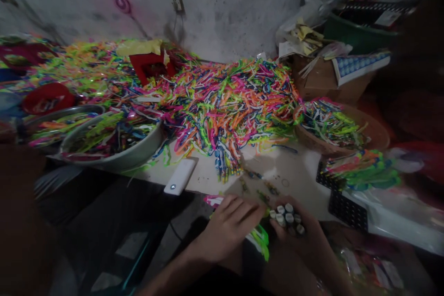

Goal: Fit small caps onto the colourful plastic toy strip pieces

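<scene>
My left hand (233,222) is closed around coloured plastic strips. A pink and white end (213,200) pokes out on its left, and bright green strips (259,241) hang below its fingertips. Close beside it, my right hand (307,226) grips a bundle of small pieces with round whitish ends (286,215), facing up towards me. Whether the strips and the whitish ends belong to the same pieces is hidden by my fingers. Just beyond my hands, a few loose small pieces (270,188) lie on the table, near a row of blue strips with yellowish tips (227,164).
A big heap of neon strips (236,101) covers the table (298,166) towards the wall. Metal basin (152,141) and white power bank-like block (181,176) stand left. On the right are an orange-brown basin (376,132), black perforated trays (348,209) and a cardboard box (319,81).
</scene>
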The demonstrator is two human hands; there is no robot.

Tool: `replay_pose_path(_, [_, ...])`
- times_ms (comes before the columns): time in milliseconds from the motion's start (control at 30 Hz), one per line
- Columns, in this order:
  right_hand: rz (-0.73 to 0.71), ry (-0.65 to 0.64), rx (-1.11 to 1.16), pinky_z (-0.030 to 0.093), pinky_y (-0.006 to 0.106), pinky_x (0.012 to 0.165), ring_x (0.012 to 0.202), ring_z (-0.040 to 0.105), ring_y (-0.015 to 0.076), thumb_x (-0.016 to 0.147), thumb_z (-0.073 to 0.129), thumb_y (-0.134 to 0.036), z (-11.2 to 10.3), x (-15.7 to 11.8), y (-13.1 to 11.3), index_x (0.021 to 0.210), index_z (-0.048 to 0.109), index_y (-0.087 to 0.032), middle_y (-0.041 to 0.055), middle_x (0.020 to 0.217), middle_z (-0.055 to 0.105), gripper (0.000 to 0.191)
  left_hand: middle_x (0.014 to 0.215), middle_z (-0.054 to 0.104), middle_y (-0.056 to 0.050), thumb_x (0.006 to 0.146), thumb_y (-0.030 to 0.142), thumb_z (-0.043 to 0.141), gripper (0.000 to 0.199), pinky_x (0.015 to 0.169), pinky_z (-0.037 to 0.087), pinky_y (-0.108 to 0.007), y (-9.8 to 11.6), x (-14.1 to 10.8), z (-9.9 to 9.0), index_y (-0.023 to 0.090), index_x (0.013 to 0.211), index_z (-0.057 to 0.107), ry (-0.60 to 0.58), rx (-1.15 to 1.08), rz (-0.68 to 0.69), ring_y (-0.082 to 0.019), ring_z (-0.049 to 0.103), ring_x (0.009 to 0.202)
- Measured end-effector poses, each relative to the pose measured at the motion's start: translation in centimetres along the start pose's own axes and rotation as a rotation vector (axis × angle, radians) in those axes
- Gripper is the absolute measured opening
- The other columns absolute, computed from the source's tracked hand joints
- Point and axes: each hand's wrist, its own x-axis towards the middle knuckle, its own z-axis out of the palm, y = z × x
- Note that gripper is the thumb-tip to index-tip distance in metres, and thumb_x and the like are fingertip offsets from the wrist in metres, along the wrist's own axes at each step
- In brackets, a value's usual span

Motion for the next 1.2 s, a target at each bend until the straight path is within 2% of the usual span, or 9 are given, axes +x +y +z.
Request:
replay_pose_path(133, [-0.001,-0.010,-0.051,0.047,0.020,0.058,0.062,0.057,0.0130,0.075,0.058,-0.024,-0.7,-0.6,-1.3,0.083,0.053,-0.022,-0.0012,0.071,0.060,0.010,0.103,0.065,-0.006,0.096,0.012,0.033,0.030,0.087,0.039,-0.033,0.5,1.1,-1.6,0.014,0.116,0.056,-0.003,0.108,0.060,-0.018,0.057,0.094])
replay_pose_path(300, [-0.054,0.093,-0.227,0.047,0.021,0.059,0.062,0.058,0.0140,0.076,0.057,-0.023,-1.3,-1.2,-2.1,0.082,0.052,-0.025,-0.0012,0.070,0.061,0.008,0.102,0.067,-0.005,0.096,0.011,0.033,0.032,0.085,0.040,-0.031,0.7,2.0,-2.4,0.017,0.115,0.057,0.014,0.199,0.130,-0.018,0.057,0.094])
replay_pose_path(467, [-0.131,0.156,-0.358,0.048,0.021,0.058,0.065,0.062,0.0155,0.071,0.057,-0.020,-1.5,-1.7,-1.9,0.087,0.052,-0.027,-0.0013,0.076,0.065,0.019,0.102,0.065,-0.006,0.096,0.011,0.033,0.031,0.084,0.039,-0.033,0.9,2.5,-2.6,0.015,0.116,0.057,-0.033,0.228,0.174,-0.019,0.055,0.096])
replay_pose_path(600, [-0.102,0.179,-0.447,0.048,0.023,0.059,0.068,0.064,0.0166,0.072,0.048,-0.020,-1.8,-2.2,-2.1,0.086,0.051,-0.027,-0.0013,0.076,0.066,0.016,0.097,0.064,-0.007,0.095,0.011,0.036,0.029,0.081,0.039,-0.034,1.2,2.7,-2.1,0.013,0.114,0.058,-0.022,0.266,0.222,-0.019,0.056,0.092])
replay_pose_path(667, [-0.079,0.165,-0.466,0.047,0.023,0.058,0.066,0.064,0.0169,0.072,0.044,-0.018,-1.9,-2.3,-1.9,0.086,0.052,-0.026,-0.0012,0.075,0.066,0.017,0.094,0.063,-0.007,0.095,0.011,0.035,0.030,0.079,0.039,-0.034,1.4,2.7,-1.9,0.011,0.116,0.057,-0.058,0.276,0.230,-0.018,0.056,0.087])
replay_pose_path(800, [-0.064,0.026,-0.359,0.048,0.023,0.061,0.069,0.065,0.0172,0.070,0.047,-0.018,-1.7,-2.2,-1.0,0.087,0.055,-0.023,0.0016,0.078,0.068,0.020,0.091,0.062,-0.007,0.096,0.011,0.034,0.030,0.079,0.038,-0.034,1.4,2.6,-1.4,0.009,0.116,0.055,-0.131,0.256,0.255,-0.018,0.055,0.083])
replay_pose_path(900, [0.067,-0.064,-0.268,0.047,0.024,0.061,0.068,0.063,0.0174,0.070,0.047,-0.019,-1.2,-2.0,-0.9,0.082,0.056,-0.021,0.0025,0.075,0.067,0.015,0.090,0.062,-0.007,0.096,0.012,0.031,0.030,0.079,0.037,-0.034,1.1,2.4,-0.8,0.010,0.111,0.057,-0.140,0.209,0.265,-0.017,0.054,0.082])
replay_pose_path(1067, [0.205,-0.063,-0.117,0.048,0.025,0.065,0.069,0.062,0.0182,0.069,0.051,-0.025,-1.0,-1.5,-1.0,0.084,0.061,-0.018,0.0038,0.077,0.068,0.020,0.093,0.061,-0.006,0.096,0.014,0.033,0.031,0.077,0.035,-0.033,0.1,2.1,0.3,0.010,0.120,0.052,-0.182,0.155,0.224,-0.018,0.052,0.083])
replay_pose_path(1200, [0.282,-0.066,-0.027,0.048,0.024,0.061,0.064,0.061,0.0167,0.071,0.058,-0.036,-2.8,-1.3,0.4,0.078,0.061,-0.017,0.0012,0.067,0.066,0.021,0.090,0.059,-0.004,0.095,0.013,0.036,0.036,0.077,0.035,-0.032,-0.7,1.8,0.9,0.016,0.130,0.045,-0.229,0.131,0.194,-0.017,0.051,0.082])
